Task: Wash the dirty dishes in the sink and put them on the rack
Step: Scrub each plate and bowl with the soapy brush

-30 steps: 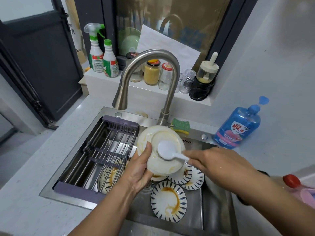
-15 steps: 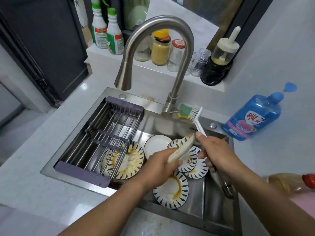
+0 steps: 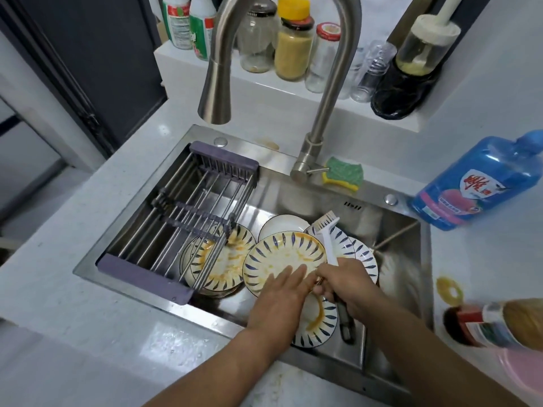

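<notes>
Your left grip [image 3: 279, 292] lay flat on the near edge of the stained plate [image 3: 283, 251], fingers straight rather than curled round it. Your right grip [image 3: 343, 284] was wrapped round the handle of the white brush [image 3: 326, 239], with the bristles pointing away from you over the plate's far right rim.

That plate was down in the sink [image 3: 293, 198], just right of the rack [image 3: 176, 218], which spanned the sink's left side. It overlapped other dirty ones: 1 patterned plate under the rack bars [image 3: 217, 259], 1 plain white plate [image 3: 279, 226] behind it, and 1 streaked plate [image 3: 321, 324] under your wrists. There were maybe 2 more on the right, hard to count past the brush.

A green sponge [image 3: 342, 173] sat by the faucet [image 3: 320, 127] base. The blue soap bottle [image 3: 470, 183] was on the desk [image 3: 88, 333] right of the sink.
</notes>
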